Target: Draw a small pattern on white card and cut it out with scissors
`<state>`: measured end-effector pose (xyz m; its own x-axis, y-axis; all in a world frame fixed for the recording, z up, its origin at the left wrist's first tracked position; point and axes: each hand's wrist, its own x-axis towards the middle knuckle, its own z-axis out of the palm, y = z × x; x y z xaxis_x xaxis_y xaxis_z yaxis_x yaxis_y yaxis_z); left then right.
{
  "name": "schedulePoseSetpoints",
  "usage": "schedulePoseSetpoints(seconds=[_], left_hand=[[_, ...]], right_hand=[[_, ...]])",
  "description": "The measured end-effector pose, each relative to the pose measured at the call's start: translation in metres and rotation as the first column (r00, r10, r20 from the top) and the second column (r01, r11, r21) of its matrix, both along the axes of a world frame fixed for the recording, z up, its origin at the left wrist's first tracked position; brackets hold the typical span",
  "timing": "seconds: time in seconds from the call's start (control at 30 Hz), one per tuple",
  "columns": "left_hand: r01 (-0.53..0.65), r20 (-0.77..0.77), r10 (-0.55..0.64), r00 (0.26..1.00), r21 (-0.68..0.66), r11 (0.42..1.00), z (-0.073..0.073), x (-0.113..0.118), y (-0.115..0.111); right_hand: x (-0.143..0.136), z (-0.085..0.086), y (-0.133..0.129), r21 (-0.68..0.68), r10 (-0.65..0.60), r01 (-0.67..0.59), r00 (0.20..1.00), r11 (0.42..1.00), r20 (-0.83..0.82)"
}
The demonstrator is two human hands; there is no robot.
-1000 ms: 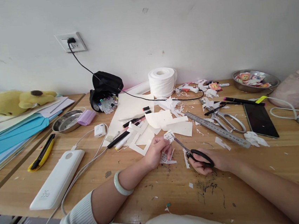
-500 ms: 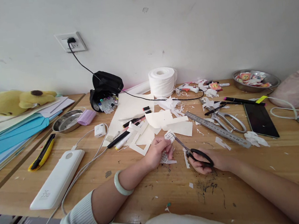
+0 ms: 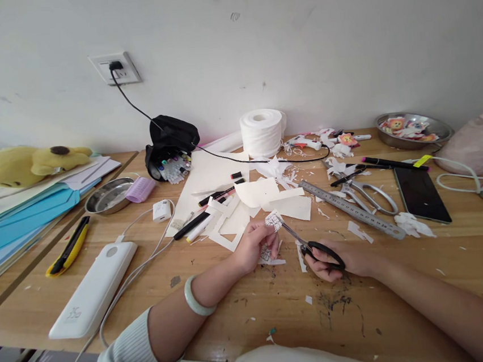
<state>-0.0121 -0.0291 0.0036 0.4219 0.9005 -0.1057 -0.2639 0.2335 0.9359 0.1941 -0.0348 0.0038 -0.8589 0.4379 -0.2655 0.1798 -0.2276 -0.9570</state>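
Between the thumb and fingers of my left hand is a small piece of white paper with a black line pattern. My right hand is closed round the black handles of a pair of scissors. The scissors' blades point up and left, and their tips meet the paper's right edge. Another patterned paper piece lies on the wooden table just under my left hand. A narrow white paper strip lies beside the scissors' handles.
Behind my hands lie paper sheets, markers and a steel ruler. Larger metal scissors and a phone are at right. A white power bank, its cable and a yellow box cutter are at left. A white roll stands at the wall.
The patterned paper in my left hand has tilted very slightly at the scissors' tips. Both hands and the other things keep their places.
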Motion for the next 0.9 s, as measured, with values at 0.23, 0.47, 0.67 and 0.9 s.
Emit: schedulePoseSetpoints(seconds=[0.23, 0.47, 0.67, 0.9], left_hand=[[-0.015, 0.030, 0.013, 0.999, 0.039, 0.999, 0.000, -0.001, 0.001], [-0.052, 0.001, 0.052, 0.999, 0.032, 0.998, -0.002, -0.002, 0.001], [-0.047, 0.026, 0.046, 0.999, 0.040, 0.998, -0.002, -0.001, 0.001], [-0.037, 0.039, 0.036, 0.999, 0.040, 0.999, -0.002, -0.001, 0.001]], right_hand=[[-0.002, 0.009, -0.002, -0.030, -0.022, 0.024, 0.999, 0.999, 0.048], [0.000, 0.005, -0.001, -0.003, -0.013, 0.014, 0.999, 1.000, 0.052], [-0.001, 0.011, -0.001, 0.005, -0.007, 0.006, 0.998, 1.000, 0.068], [0.000, 0.006, -0.001, -0.025, -0.013, 0.014, 0.998, 1.000, 0.056]])
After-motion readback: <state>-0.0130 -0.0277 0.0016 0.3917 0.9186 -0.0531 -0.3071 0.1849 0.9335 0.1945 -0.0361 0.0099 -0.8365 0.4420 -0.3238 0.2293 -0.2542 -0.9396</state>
